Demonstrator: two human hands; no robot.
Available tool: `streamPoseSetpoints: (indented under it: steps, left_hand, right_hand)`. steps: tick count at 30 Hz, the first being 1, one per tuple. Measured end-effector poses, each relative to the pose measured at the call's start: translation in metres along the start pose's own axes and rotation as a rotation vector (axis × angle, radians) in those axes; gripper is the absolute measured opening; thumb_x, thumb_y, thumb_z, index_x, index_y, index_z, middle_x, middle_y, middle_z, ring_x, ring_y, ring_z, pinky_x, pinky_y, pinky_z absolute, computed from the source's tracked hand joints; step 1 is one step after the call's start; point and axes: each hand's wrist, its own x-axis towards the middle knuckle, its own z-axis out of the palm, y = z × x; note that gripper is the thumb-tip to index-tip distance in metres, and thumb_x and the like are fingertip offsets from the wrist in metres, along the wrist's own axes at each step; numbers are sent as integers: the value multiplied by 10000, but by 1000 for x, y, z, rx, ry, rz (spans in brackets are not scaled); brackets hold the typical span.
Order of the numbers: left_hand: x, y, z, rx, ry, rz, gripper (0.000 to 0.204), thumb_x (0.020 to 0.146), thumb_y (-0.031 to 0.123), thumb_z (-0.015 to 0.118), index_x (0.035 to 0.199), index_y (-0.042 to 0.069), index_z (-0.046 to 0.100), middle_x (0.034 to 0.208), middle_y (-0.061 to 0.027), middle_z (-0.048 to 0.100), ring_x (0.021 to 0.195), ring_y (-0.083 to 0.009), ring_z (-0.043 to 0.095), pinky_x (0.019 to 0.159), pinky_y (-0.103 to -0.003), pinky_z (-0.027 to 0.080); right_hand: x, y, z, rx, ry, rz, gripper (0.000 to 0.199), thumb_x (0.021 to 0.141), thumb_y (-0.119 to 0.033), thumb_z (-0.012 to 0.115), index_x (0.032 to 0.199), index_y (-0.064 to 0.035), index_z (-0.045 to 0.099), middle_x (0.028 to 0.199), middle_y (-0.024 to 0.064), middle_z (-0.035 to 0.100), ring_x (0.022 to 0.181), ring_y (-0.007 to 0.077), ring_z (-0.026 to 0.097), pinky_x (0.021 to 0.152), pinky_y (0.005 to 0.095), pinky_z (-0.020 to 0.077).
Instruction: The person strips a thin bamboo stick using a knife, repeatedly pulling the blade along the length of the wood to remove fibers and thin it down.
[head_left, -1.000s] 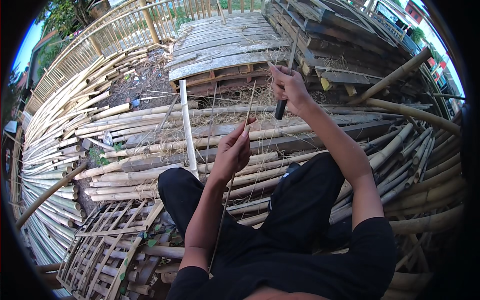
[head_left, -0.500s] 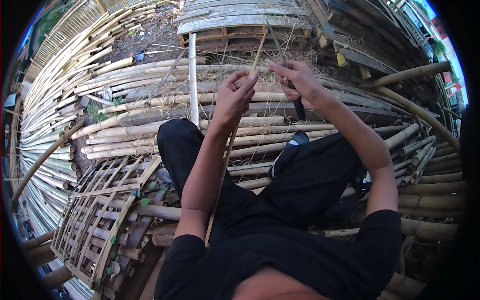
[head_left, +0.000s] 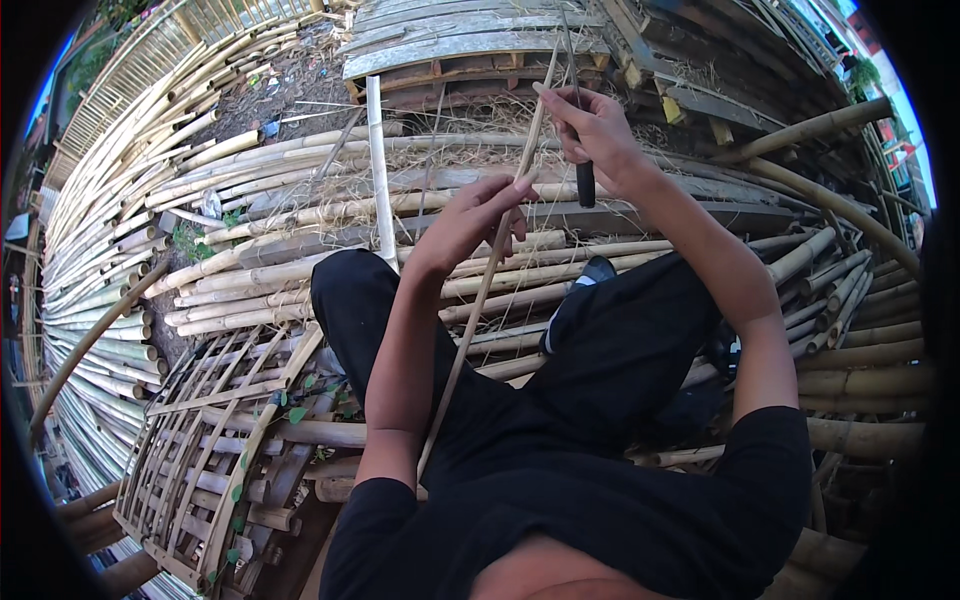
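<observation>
A long, thin bamboo strip (head_left: 466, 345) slants from beside my left arm up past both hands, its far tip near the wooden pallet. My left hand (head_left: 475, 222) is closed loosely round its middle, thumb lying along it. Farther up, my right hand (head_left: 602, 140) grips a knife with a black handle (head_left: 586, 186), the dark narrow blade (head_left: 571, 60) pointing away from me. The right thumb reaches toward the strip beside the blade; whether it presses on it I cannot tell.
Bamboo poles (head_left: 270, 215) lie in rows ahead and to the left. A weathered pallet (head_left: 470, 50) stands at the far side, stacked timber (head_left: 740, 70) at the far right. A slatted bamboo lattice (head_left: 205, 440) is at my lower left. A pale split piece (head_left: 381, 170) stands beyond my knee.
My left hand has come nearer to me, lower along the strip. My right hand has moved slightly farther away with the knife. The strip's far tip has shifted right and away.
</observation>
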Motion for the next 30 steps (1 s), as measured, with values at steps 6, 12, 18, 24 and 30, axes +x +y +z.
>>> streamPoseSetpoints:
  steps: [6, 12, 18, 24, 30]
  left_hand:
    - [-14, -2, -14, 178, -388, -124, 313, 896, 290, 653, 1029, 14, 596, 751, -17, 611, 641, -88, 612, 556, -240, 500]
    - [-6, -7, -16, 160, -290, 0, 264, 920, 243, 622, 1030, 3, 600, 738, -15, 609, 652, -79, 607, 557, -240, 494]
    - [-3, -10, -14, -19, -110, 126, 261, 954, 224, 561, 1103, 10, 553, 706, -14, 573, 565, -82, 564, 520, -232, 470]
    - [3, -4, 2, -262, 192, 92, 260, 999, 259, 463, 1146, 49, 509, 614, 46, 409, 420, -16, 336, 355, -182, 266]
    - [8, -11, 9, -297, 147, 120, 235, 1016, 281, 423, 1048, 64, 507, 568, 66, 355, 387, -5, 272, 327, -174, 205]
  right_hand:
    - [13, -2, -25, 106, 99, -73, 207, 882, -243, 680, 812, -73, 584, 606, -37, 490, 394, 32, 359, 382, 216, 250]
    - [5, -3, -21, 62, 29, 36, 260, 914, -318, 624, 861, -76, 545, 665, -15, 517, 406, 38, 367, 383, 208, 262]
    - [4, -4, -10, -89, 34, -3, 308, 910, -320, 629, 968, -62, 472, 699, 1, 492, 448, 44, 399, 392, 203, 290]
    - [9, -7, -21, -352, 91, -209, 354, 907, -294, 640, 1006, -33, 421, 724, 15, 483, 493, 57, 470, 393, 213, 330]
    - [17, -11, -39, -376, -40, -295, 170, 973, -201, 531, 971, -46, 461, 736, 27, 549, 473, 53, 480, 397, 201, 315]
